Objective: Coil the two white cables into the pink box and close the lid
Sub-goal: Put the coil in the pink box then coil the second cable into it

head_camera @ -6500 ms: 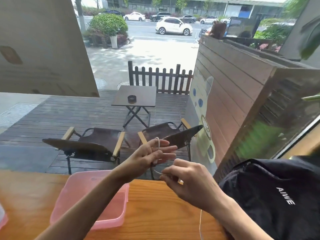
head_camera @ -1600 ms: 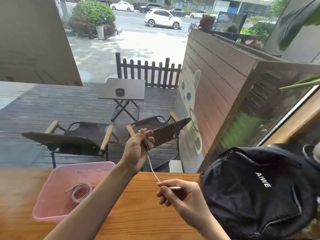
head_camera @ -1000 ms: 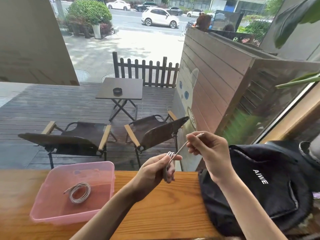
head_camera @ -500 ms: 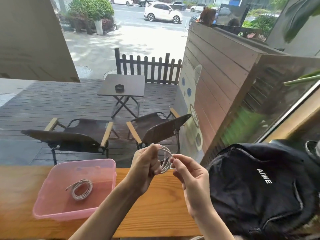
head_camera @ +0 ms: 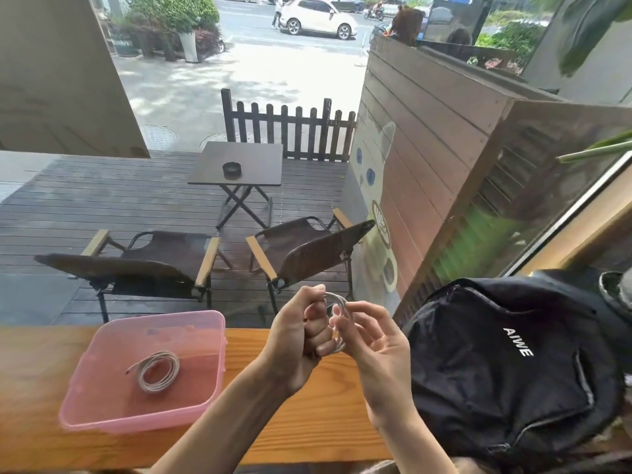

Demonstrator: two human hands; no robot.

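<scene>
On the desk [head_camera: 307, 436] the box [head_camera: 205, 403] sits to the left with one coiled cable [head_camera: 155, 371] inside it. The backpack [head_camera: 506, 371] lies at the right. Between them, above the desk, both hands hold the second cable [head_camera: 338, 302], left hand [head_camera: 297, 340] beside right hand [head_camera: 376, 350].

- A café window seat: a wooden counter [head_camera: 307, 436] runs along a large window.
- Outside, a decked terrace holds two folding chairs [head_camera: 143, 265] and a small table [head_camera: 239, 162] with an ashtray [head_camera: 232, 169].
- A cartoon cat holding a cup [head_camera: 381, 213] is painted on the plank wall.
- Beyond lies a street with parked cars [head_camera: 318, 20].
</scene>
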